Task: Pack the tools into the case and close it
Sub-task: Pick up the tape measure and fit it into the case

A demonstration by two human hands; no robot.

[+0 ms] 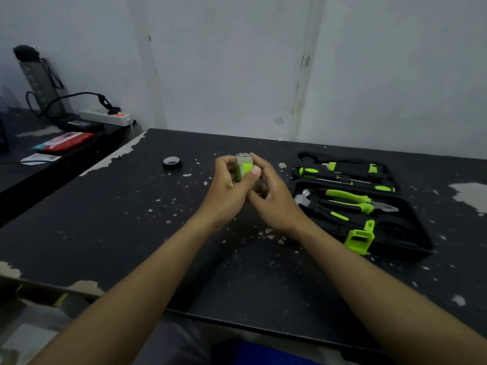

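Scuffed table (pixel 126 233); left hand (pixel 226 192), right hand (pixel 275 200) grip clear box (pixel 243 164), long axis vertical.

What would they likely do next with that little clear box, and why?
Probably carry the clear box rightwards to the open case: the left hand and right hand grip it over the table, and pliers already lie in the case.

A chipped black table (pixel 92 233) is spread beneath the left hand (pixel 226 191); a stained white wall (pixel 224 61) is seen beyond it, a dark desk (pixel 23 177) well to its left.
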